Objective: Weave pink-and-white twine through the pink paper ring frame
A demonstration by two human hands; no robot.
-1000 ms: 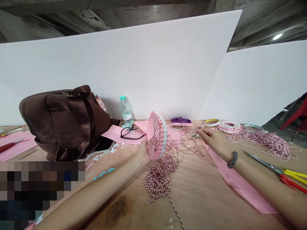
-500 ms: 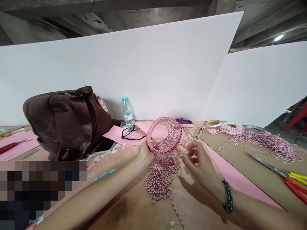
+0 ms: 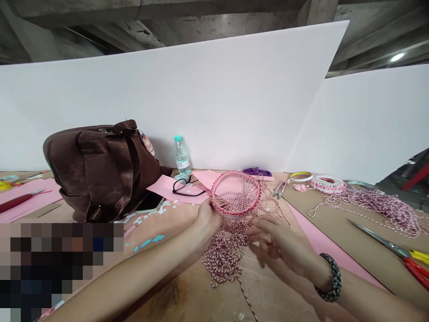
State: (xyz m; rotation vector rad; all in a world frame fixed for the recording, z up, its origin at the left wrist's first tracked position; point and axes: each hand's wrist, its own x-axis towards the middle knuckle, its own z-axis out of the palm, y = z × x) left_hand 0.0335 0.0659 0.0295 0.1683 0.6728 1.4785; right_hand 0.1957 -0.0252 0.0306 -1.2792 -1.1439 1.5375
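Observation:
My left hand (image 3: pixel 210 216) grips the lower left rim of a round hoop (image 3: pixel 236 212), holding it tilted above the table. Pink-and-white twine wraps the hoop's rim, and fine strands cross its inside, densest on the right. Just below the hoop's lower right side is my right hand (image 3: pixel 273 235), fingers partly bent and apart, with no held thing visible between them. A loose heap of red-and-white twine (image 3: pixel 223 257) lies under the hoop, one strand trailing toward the front edge.
A brown bag (image 3: pixel 97 174), a water bottle (image 3: pixel 182 156) and black glasses (image 3: pixel 189 191) are at the left and back. Snips (image 3: pixel 279 189), a second twine-wrapped ring (image 3: pixel 326 183), more twine (image 3: pixel 382 208) and large scissors (image 3: pixel 395 248) lie at right. Pink paper (image 3: pixel 311 232) edges the brown board (image 3: pixel 338 237).
My right hand has lowered, its fingers straightening toward the hoop's underside. The hoop is tipped a little flatter in my left hand. The view has shifted slightly.

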